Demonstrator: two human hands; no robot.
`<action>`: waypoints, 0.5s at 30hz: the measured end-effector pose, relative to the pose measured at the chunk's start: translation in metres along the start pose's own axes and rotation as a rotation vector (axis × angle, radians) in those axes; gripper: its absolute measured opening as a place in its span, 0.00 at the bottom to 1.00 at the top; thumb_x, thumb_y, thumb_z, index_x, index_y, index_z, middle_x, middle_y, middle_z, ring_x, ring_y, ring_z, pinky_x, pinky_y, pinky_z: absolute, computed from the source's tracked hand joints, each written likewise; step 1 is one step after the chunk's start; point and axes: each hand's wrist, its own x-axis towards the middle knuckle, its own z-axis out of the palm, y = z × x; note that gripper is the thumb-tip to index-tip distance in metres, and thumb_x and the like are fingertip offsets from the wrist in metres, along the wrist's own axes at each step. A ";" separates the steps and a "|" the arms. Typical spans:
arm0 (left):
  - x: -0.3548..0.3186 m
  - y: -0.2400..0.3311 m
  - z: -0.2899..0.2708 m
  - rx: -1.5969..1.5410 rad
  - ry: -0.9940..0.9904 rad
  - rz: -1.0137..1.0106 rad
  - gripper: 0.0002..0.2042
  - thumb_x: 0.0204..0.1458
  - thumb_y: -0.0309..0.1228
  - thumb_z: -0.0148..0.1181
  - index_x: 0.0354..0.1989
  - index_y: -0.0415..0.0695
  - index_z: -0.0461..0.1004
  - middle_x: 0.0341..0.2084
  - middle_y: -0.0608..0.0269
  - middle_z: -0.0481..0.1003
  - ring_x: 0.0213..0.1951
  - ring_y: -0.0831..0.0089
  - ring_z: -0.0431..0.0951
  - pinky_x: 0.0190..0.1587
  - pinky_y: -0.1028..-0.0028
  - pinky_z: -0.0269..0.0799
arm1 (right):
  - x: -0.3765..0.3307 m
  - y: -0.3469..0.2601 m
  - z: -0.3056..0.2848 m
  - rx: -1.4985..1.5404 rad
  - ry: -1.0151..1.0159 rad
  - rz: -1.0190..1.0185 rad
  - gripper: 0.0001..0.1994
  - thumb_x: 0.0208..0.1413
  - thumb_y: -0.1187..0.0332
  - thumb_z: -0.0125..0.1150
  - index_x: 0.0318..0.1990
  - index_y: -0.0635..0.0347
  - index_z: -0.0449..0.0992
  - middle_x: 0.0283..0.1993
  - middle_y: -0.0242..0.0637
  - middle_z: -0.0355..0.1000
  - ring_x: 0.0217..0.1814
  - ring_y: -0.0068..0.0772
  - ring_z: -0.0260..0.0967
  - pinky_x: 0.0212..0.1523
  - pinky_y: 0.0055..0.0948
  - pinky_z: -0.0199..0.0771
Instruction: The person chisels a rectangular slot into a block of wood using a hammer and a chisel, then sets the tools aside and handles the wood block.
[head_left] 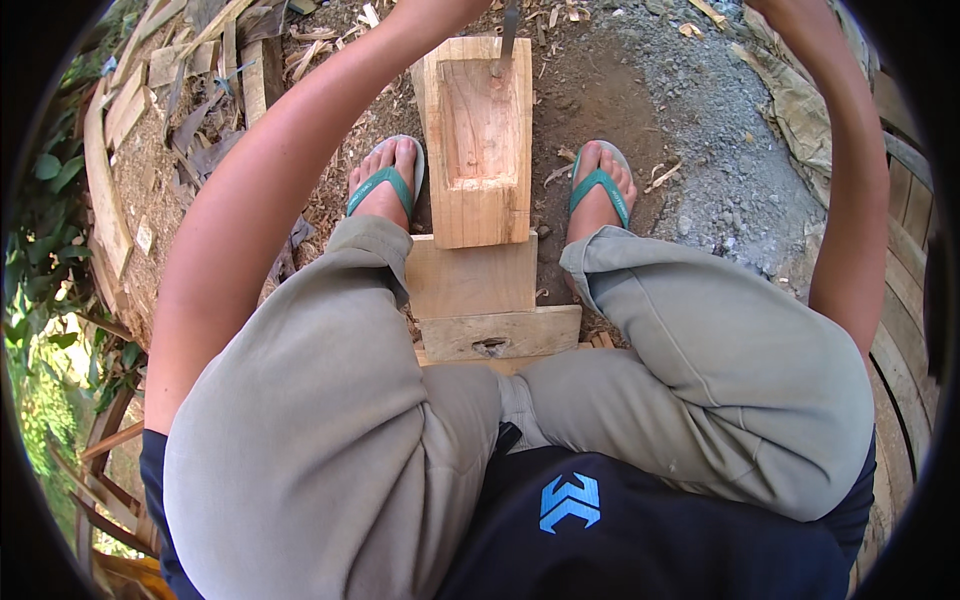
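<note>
A block of pale wood (480,217) with a rectangular hollow cut into its upper face lies between my feet. The flat metal blade of a chisel-like tool (509,38) comes down from the top edge into the far right corner of the hollow. My left forearm (300,120) reaches up to the top edge close to this blade, and the hand itself is cut off. On the right my other forearm (840,130) is raised, its hand also beyond the top edge. Whatever either hand holds is out of sight.
Under the block are a wooden support (470,275) and a short board (500,335). My feet in green-strapped sandals (388,185) flank it. Wood scraps (190,60) and shavings lie left, grey gravel (720,170) right, with curved slats (905,250) beyond.
</note>
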 end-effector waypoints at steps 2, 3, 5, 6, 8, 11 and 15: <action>0.003 -0.004 0.002 -0.030 -0.018 0.025 0.16 0.49 0.34 0.77 0.43 0.38 0.85 0.24 0.63 0.83 0.27 0.83 0.80 0.31 0.79 0.74 | -0.002 0.000 0.000 0.025 0.037 -0.014 0.26 0.64 0.43 0.61 0.26 0.57 0.77 0.20 0.20 0.61 0.21 0.14 0.55 0.22 0.23 0.51; 0.005 -0.004 0.000 -0.044 -0.025 0.042 0.16 0.49 0.34 0.77 0.43 0.38 0.85 0.25 0.62 0.84 0.28 0.83 0.80 0.32 0.79 0.74 | 0.000 0.000 0.000 0.030 0.039 -0.035 0.26 0.64 0.43 0.61 0.26 0.57 0.77 0.20 0.20 0.61 0.20 0.13 0.54 0.22 0.23 0.51; 0.002 -0.002 0.000 -0.032 -0.029 0.008 0.15 0.49 0.33 0.76 0.43 0.38 0.86 0.26 0.62 0.85 0.27 0.84 0.80 0.32 0.78 0.74 | 0.002 -0.001 -0.001 0.013 -0.023 0.025 0.26 0.64 0.43 0.61 0.26 0.56 0.77 0.19 0.19 0.61 0.20 0.13 0.54 0.21 0.22 0.50; 0.000 -0.002 0.002 -0.018 -0.029 -0.008 0.15 0.49 0.34 0.76 0.43 0.38 0.86 0.26 0.62 0.85 0.27 0.84 0.79 0.32 0.78 0.74 | 0.008 0.002 0.000 -0.018 -0.106 0.087 0.26 0.64 0.42 0.61 0.26 0.55 0.76 0.19 0.19 0.60 0.20 0.13 0.53 0.21 0.22 0.50; 0.002 0.002 0.000 0.039 -0.023 -0.024 0.15 0.49 0.35 0.77 0.42 0.39 0.86 0.26 0.62 0.85 0.27 0.84 0.79 0.32 0.78 0.74 | 0.014 0.002 -0.004 0.028 -0.002 0.053 0.26 0.64 0.42 0.61 0.26 0.55 0.77 0.19 0.20 0.60 0.20 0.13 0.54 0.21 0.22 0.50; 0.000 0.006 0.002 0.095 -0.017 -0.014 0.15 0.49 0.37 0.77 0.41 0.40 0.87 0.26 0.63 0.85 0.27 0.84 0.78 0.31 0.77 0.74 | 0.018 0.013 -0.007 0.049 -0.037 0.120 0.26 0.64 0.42 0.61 0.26 0.55 0.77 0.19 0.20 0.61 0.19 0.13 0.53 0.21 0.22 0.50; 0.004 -0.003 0.001 0.113 -0.015 -0.042 0.17 0.49 0.41 0.77 0.41 0.41 0.87 0.23 0.64 0.83 0.24 0.83 0.77 0.28 0.76 0.71 | 0.017 -0.030 0.006 -0.126 -0.078 0.245 0.25 0.65 0.41 0.59 0.25 0.53 0.74 0.17 0.19 0.58 0.17 0.12 0.50 0.18 0.22 0.48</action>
